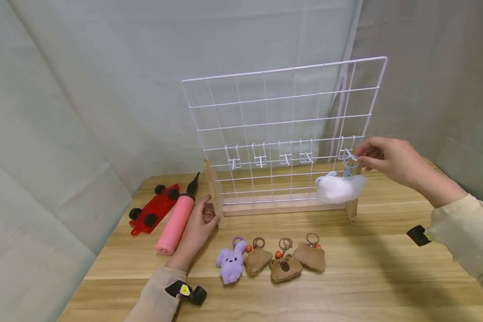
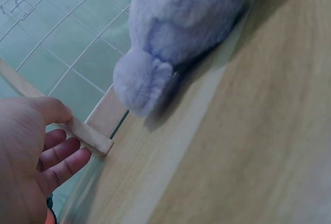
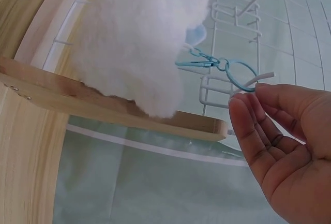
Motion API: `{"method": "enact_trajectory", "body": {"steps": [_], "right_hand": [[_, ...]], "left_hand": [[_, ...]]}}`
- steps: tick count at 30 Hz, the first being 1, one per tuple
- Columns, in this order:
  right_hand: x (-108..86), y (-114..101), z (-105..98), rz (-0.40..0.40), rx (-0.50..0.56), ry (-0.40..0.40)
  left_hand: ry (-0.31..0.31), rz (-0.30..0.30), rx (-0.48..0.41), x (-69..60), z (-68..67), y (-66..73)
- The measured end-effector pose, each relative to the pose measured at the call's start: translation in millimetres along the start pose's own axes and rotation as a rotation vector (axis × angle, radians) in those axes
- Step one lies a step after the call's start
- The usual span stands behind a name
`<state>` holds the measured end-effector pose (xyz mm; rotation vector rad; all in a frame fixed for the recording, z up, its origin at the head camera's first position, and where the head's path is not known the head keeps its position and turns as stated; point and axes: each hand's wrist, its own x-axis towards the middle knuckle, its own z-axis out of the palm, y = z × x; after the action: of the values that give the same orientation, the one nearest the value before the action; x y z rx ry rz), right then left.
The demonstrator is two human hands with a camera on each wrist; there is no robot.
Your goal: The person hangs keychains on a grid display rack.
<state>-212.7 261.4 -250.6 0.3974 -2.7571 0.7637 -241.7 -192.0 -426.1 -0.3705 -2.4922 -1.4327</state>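
Note:
Between thumb and fingertips, my right hand [image 1: 394, 161] pinches the blue ring [image 3: 242, 75] of a white fluffy plush keychain [image 1: 340, 188]. In the right wrist view, the tip of a white hook [image 3: 265, 78] pokes through that ring, and the plush [image 3: 132, 40] hangs beside the wooden post. My left hand [image 1: 199, 226] grips the wooden post [image 2: 89, 136] at the left end of the white wire grid rack [image 1: 265, 107]. Close to the left wrist camera is a lilac plush [image 2: 181, 22].
Several white hooks [image 1: 285, 157] hang in a row on the grid. In front lie a purple plush keychain [image 1: 230, 264] and brown plush keychains [image 1: 285, 269]. Left of the rack are a pink hand pump [image 1: 177, 223] and an upturned red toy vehicle [image 1: 154, 210].

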Motion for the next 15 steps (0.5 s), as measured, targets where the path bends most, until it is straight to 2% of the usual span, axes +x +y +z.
{"method": "enact_trajectory", "body": {"steps": [6, 11, 15], "right_hand": [[-4.0, -1.6, -8.7, 0.024, -0.027, 0.008], [-10.1, -6.5, -17.3, 0.016, -0.030, 0.070], [-15.5, -12.0, -20.5, -0.005, -0.009, 0.123]], "left_hand": [[-0.005, 0.001, -0.003, -1.5, 0.0, 0.0], [-0.008, 0.002, -0.002, -1.0, -0.1, 0.1], [-0.019, -0.030, 0.004, -6.3, -5.7, 23.7]]}}
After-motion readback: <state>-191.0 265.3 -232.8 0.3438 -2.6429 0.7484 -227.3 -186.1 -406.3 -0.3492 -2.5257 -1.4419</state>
